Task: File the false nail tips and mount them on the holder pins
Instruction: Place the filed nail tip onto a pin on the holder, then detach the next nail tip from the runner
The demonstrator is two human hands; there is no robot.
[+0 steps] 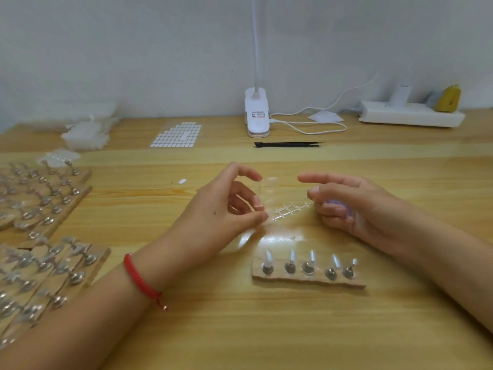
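My left hand (232,206) pinches one end of a clear strip of false nail tips (289,209) between thumb and fingers, just above the table. The strip's ladder-like frame runs right toward my right hand (354,206), and blurred clear tips rise above my left fingertips. My right hand has its index finger stretched left and its other fingers curled round a small purple object (333,203), mostly hidden in the palm. In front of both hands lies a wooden holder block (306,280) with a row of several upright pins, all bare.
Many wooden holder blocks (48,222) with pins crowd the left side. Farther back are a bag of white tips (85,132), a sheet of white adhesive dots (176,134), black tweezers (288,144), a lamp base (257,113) with its cable, and a power strip (410,117).
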